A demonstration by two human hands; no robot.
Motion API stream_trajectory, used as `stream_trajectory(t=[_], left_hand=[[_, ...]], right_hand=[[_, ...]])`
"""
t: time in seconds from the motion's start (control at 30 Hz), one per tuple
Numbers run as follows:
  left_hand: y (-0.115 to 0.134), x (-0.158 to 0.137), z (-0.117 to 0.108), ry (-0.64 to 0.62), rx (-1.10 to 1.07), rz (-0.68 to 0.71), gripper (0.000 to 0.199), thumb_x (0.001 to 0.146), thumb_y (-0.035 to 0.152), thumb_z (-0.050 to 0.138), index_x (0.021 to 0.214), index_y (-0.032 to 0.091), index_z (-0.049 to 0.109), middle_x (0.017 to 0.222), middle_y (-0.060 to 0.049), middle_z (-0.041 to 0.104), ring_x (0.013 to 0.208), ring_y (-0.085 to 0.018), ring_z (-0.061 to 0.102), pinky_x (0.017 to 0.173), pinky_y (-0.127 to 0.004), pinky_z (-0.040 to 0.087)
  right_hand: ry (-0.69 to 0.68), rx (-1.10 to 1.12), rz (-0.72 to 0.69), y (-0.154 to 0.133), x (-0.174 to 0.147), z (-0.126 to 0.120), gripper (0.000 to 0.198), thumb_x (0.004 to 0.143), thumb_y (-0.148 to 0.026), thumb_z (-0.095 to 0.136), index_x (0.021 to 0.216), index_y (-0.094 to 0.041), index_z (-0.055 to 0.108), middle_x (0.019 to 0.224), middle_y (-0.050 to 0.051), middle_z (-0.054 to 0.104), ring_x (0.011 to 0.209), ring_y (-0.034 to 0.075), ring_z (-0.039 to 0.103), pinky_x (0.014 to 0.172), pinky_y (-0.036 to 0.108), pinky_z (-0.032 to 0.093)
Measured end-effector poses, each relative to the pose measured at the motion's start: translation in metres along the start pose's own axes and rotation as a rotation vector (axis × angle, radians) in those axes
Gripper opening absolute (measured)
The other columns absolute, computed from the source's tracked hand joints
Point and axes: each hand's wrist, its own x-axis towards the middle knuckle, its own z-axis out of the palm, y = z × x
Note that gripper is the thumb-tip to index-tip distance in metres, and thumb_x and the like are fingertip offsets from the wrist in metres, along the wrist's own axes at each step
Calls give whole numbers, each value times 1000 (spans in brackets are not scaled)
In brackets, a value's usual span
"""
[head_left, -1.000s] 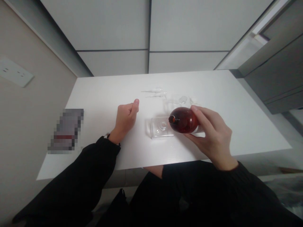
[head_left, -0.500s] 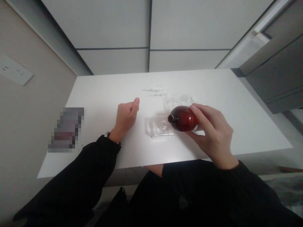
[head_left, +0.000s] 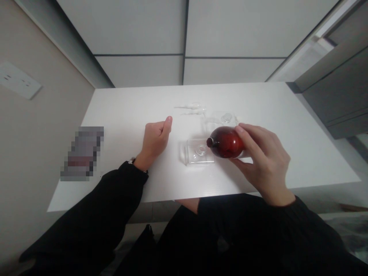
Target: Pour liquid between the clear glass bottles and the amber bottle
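Observation:
My right hand (head_left: 263,159) is wrapped round a reddish-brown bottle (head_left: 228,142), tipped so that its open neck points left. The neck hangs above the right part of a clear square-sided container (head_left: 192,158), which has a round opening on top. Liquid at the bottle's mouth cannot be made out. Left of the container, my left hand (head_left: 156,140) is curled closed with the thumb on top; whatever its fingers enclose is hidden.
Behind the bottle lies a second clear container (head_left: 220,118), partly covered by my right hand. Thin clear droppers (head_left: 192,109) lie farther back on the white table (head_left: 123,107). A pixelated dark object (head_left: 83,153) is at the left edge, near the wall.
The whole view has shifted slightly, so everything appears a little farther right and higher. The bottle keeps its tilt, and both hands keep their grip.

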Motion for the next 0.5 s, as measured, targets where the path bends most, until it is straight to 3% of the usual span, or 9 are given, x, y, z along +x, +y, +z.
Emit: stream_trajectory(t=[0.5], left_hand=[[1, 1, 1, 0, 12, -16, 66, 104, 61, 39, 54, 23, 22, 52, 4, 19, 49, -11, 20, 57, -38, 15]], right_hand=[[-18, -32, -4, 1, -1, -1, 77, 88, -16, 77, 159, -24, 46, 139, 16, 68, 127, 32, 68, 106, 49, 61]])
